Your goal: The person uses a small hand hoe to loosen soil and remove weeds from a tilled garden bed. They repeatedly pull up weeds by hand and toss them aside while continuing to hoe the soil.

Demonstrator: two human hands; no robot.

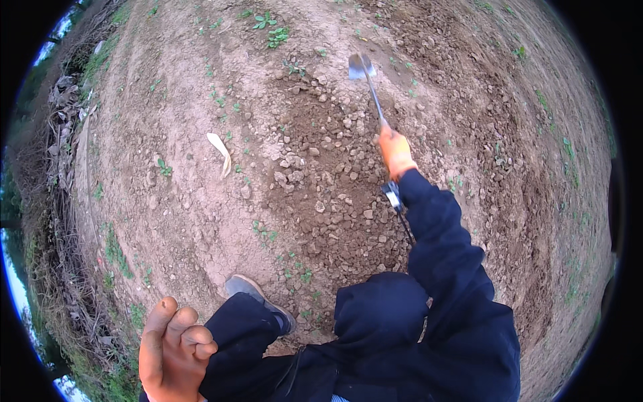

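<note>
In an orange work glove, my right hand (395, 149) grips a short-handled hoe (374, 93) and reaches forward over the soil. The metal hoe blade (358, 69) is at or just above the ground; which one I cannot tell. Below it lies a strip of loosened brown clods (341, 196). My left hand (173, 346), also in an orange glove with soiled fingertips, is raised beside my left knee. It holds nothing, with its fingers loosely bent and the palm showing.
A pale strip (221, 153), perhaps a dry leaf, lies on the crusted soil. Small green seedlings (278, 36) dot the ground. Dry stalks and brush (70, 226) line the left edge. My grey shoe (246, 289) is planted near the dug strip. A dark device (392, 195) hangs at my right wrist.
</note>
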